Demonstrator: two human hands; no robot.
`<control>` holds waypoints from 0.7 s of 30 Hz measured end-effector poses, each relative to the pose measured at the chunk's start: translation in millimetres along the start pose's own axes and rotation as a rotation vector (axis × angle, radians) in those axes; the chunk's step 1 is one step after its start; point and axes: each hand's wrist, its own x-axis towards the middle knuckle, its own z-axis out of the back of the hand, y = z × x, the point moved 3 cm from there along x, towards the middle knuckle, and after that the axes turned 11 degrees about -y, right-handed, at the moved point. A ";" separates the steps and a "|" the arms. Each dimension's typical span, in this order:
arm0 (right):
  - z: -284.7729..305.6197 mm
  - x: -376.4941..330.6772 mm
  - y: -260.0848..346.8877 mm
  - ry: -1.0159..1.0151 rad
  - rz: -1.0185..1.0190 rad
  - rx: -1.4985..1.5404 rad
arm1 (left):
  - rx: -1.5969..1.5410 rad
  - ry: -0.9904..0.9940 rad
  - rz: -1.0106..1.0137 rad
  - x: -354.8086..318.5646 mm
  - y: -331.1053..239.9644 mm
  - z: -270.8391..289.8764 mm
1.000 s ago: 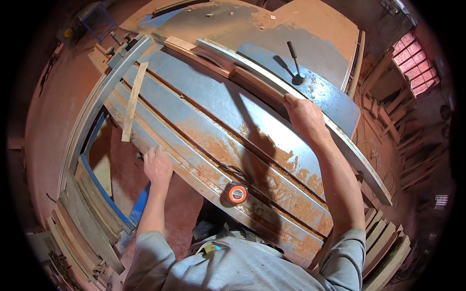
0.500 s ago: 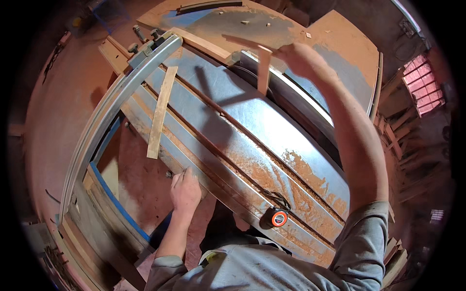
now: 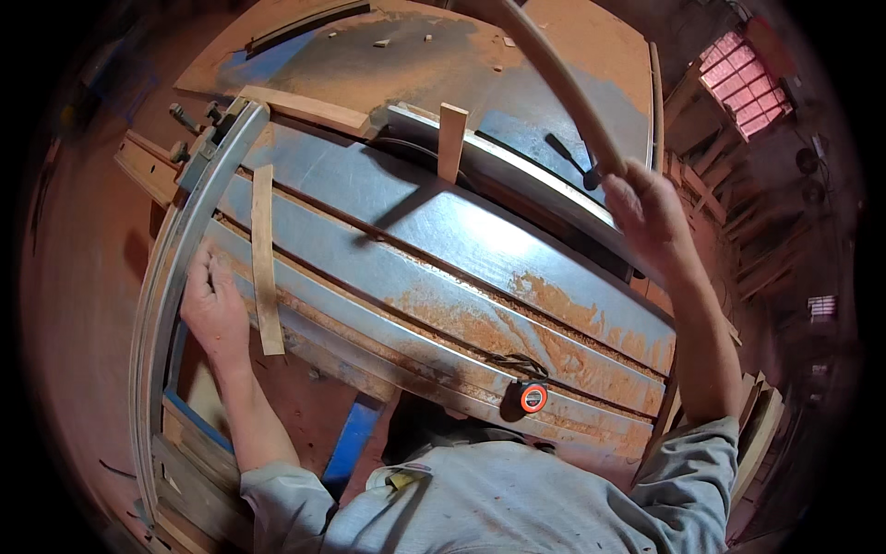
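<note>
My right hand (image 3: 651, 217) is closed round the lower end of a long wooden stick (image 3: 561, 78), which slants up and away over the saw table. My left hand (image 3: 214, 309) has its fingers bent over the inner edge of the long metal fence (image 3: 224, 162); the fingertips are partly hidden. Beside that hand, a thin wooden strip (image 3: 264, 263) lies across the grooved metal table (image 3: 443, 231). Farther off, a short flat piece of wood (image 3: 450, 143) stands upright by the saw blade (image 3: 406, 145), in front of the metal rip fence (image 3: 535, 171).
An orange and black tape measure (image 3: 533, 398) sits on the table's near side, among sawdust. A wooden batten (image 3: 309, 111) lies beyond the fence's far end. Small offcuts (image 3: 381, 43) are scattered on the dusty back table. A black lever (image 3: 572, 162) stands beside the rip fence.
My right hand has come back toward me and right, swinging the stick from over the blade. My left hand has moved from the table's near edge to the long fence. The view has shifted.
</note>
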 end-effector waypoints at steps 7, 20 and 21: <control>-129.1 -87.9 12.7 0.291 -0.579 0.429 | -0.694 0.537 0.376 -50.8 -70.6 -47.2; -168.8 -131.9 -1.1 0.107 0.087 0.255 | -0.816 0.750 0.681 -63.7 -72.9 -118.9; -157.1 -139.2 -5.9 0.087 0.062 0.228 | -0.794 0.762 0.700 -58.7 -73.2 -122.3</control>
